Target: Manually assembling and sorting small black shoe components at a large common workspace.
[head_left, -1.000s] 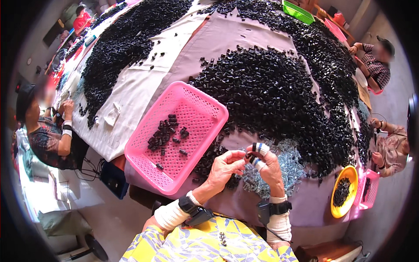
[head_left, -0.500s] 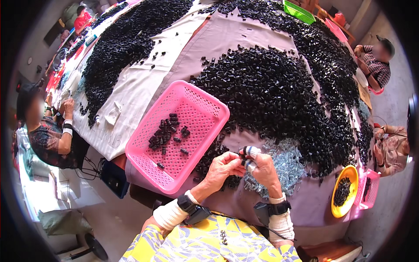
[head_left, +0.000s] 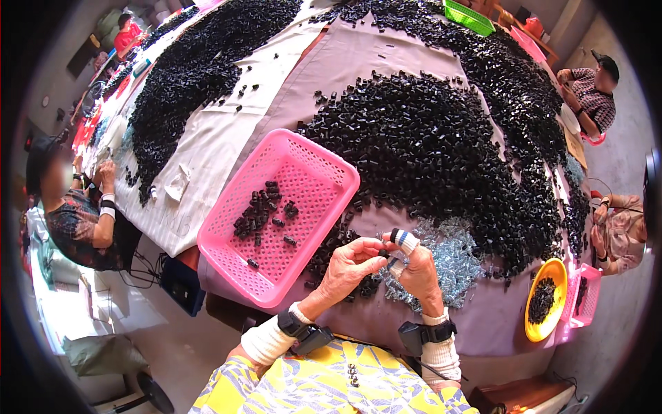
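Note:
My left hand [head_left: 350, 268] is closed in a pinch on a small black plastic part [head_left: 383, 254], just in front of my body. My right hand [head_left: 419, 273] meets it there, fingers curled in against the same part; striped cloth sleeves [head_left: 405, 240] cover some of its fingers. Exactly how the right fingertips grip is hidden. Below and beyond the right hand spreads a heap of small clear bluish pieces [head_left: 452, 265]. Left of my hands, a pink perforated basket [head_left: 231, 265] holds several black cylindrical pieces [head_left: 256, 214].
A large mound of black parts [head_left: 414, 138] covers the table beyond my hands, with another mound [head_left: 186, 76] at far left. A yellow bowl [head_left: 532, 321] and small pink basket [head_left: 588, 303] stand at right. A green basket [head_left: 469, 17] is at the back. Other people sit around the table.
Both hands stay together at nearly the same spot. My right fingers have turned slightly, and my left fingers have straightened a little around the small black part.

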Tool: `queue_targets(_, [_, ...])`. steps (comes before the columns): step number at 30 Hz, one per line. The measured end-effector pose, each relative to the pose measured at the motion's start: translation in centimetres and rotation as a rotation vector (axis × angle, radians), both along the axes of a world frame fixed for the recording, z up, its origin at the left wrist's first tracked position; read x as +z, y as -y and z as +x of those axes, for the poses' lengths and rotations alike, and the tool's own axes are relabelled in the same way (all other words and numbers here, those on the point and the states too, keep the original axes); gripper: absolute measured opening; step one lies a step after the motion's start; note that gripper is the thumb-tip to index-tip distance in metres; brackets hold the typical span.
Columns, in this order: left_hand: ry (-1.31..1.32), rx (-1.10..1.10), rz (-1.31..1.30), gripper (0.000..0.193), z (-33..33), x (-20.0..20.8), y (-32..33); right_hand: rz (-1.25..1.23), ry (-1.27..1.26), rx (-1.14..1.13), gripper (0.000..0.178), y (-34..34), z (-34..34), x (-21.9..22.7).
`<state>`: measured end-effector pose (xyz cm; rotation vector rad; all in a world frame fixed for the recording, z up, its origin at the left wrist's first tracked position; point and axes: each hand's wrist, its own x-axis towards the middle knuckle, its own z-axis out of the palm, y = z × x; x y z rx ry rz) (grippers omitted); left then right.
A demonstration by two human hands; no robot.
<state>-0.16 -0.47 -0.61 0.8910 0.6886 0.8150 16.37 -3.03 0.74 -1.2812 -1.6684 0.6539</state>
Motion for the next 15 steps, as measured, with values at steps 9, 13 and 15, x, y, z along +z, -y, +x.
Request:
queue_targets(9, [-0.084, 0.031, 0.000, 0.018, -0.2, -0.9, 0.4, -0.046, 0.105, -0.053, 0.032, 1.1, 0.5, -1.3])
queue_targets(13, [-0.016, 0.031, -0.071, 0.014, -0.6, -1.4, 0.6, -0.019, 0.070, -0.039, 0.030, 0.3, 1.2, -1.2])
queue_targets(15, [0.024, 0.034, -0.234, 0.013, -0.8, -1.3, 0.5, 0.003, 0.180, -0.049, 0.027, -0.8, 1.4, -1.3])
